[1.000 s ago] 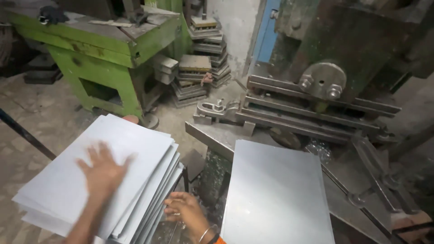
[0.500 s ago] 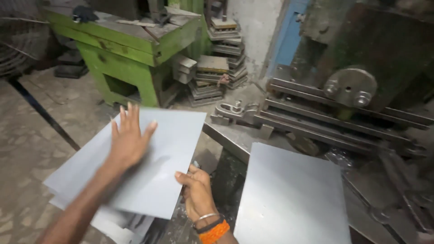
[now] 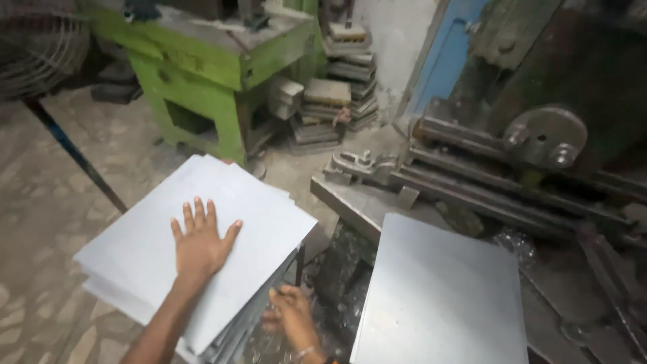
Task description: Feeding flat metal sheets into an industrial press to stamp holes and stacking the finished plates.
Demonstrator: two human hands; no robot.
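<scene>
Lower left of the frame: a stack of thin grey metal sheets [image 3: 168,269], with the top sheet [image 3: 202,236] lying a bit crooked over the rest. Left hand [image 3: 200,244] flat on that top sheet, fingers spread wide, palm pressing down. Right hand [image 3: 291,313] lower, near the bottom middle of the frame, fingers curled at the right edge of the stack, maybe pinching a sheet edge, but too dark there to be sure. Another grey sheet [image 3: 441,296] lying flat at lower right on the counter [image 3: 350,202] of a big dark machine [image 3: 526,155]. Green machine [image 3: 216,61] at upper left, with piles of metal blocks [image 3: 337,101] beside it at top middle. Likely stiff but a little bendy, smooth and slippery under a flat palm. Light one at a time, heavy as a whole stack. Thin edges probably sharp, so best held at two opposite sides with care, one sheet at a time.
</scene>
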